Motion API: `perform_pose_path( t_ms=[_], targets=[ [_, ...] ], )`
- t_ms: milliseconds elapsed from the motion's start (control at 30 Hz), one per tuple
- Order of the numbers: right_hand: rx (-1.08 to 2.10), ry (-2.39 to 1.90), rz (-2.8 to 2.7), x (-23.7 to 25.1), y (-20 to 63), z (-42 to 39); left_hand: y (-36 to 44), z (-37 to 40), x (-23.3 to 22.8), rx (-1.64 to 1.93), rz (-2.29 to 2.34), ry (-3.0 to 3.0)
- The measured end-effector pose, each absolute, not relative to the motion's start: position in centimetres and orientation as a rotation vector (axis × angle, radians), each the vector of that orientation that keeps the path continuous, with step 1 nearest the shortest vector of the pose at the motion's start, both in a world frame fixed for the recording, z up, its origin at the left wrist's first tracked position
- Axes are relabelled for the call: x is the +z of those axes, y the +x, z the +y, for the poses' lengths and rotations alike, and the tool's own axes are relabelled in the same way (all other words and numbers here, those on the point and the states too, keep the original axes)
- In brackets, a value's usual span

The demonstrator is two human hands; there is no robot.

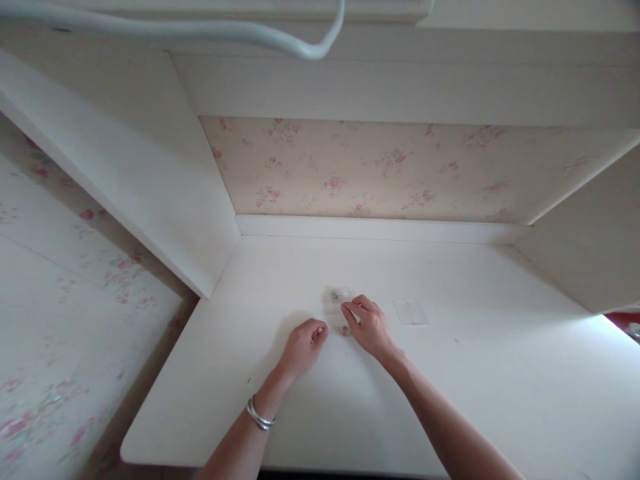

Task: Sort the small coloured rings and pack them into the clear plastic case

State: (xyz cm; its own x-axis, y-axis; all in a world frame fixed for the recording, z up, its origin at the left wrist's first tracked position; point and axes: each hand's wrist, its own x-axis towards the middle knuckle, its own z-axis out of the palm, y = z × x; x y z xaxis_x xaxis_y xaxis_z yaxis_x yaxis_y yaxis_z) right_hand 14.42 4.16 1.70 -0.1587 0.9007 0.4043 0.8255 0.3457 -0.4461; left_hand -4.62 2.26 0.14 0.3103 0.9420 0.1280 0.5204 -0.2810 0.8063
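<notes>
A clear packet [340, 295] lies at the pinched right hand [367, 325] — grip unclear. The left hand [303, 344] curls nearby — contents hidden.

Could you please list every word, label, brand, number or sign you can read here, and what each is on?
No text can be read.
Clear piece at the right hand's fingertips: a dark mark, too small and blurred to read.
Clear square to its right: faint marks, too blurred to tell if they are print.
</notes>
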Motion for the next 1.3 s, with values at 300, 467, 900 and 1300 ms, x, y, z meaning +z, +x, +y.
perform_pose_path(
  t_ms=[300,467,900,1300],
  targets=[
    [0.145,-1.560,-1.950,1.4,14.9,4.8,-4.7,2.4,-0.3,0.809,1.290,1.959],
    [0.229,-1.567,-1.747,0.9,17.3,3.0,-4.4,2.0,0.0,0.763,1.307,2.022],
    [0.375,-1.699,-1.307,-1.2,20.2,0.5,-0.9,1.4,1.3,0.571,1.336,2.325],
    [0.445,-1.665,-1.232,-1.4,20.6,0.6,0.2,1.5,1.0,0.526,1.384,2.406]
  ],
)
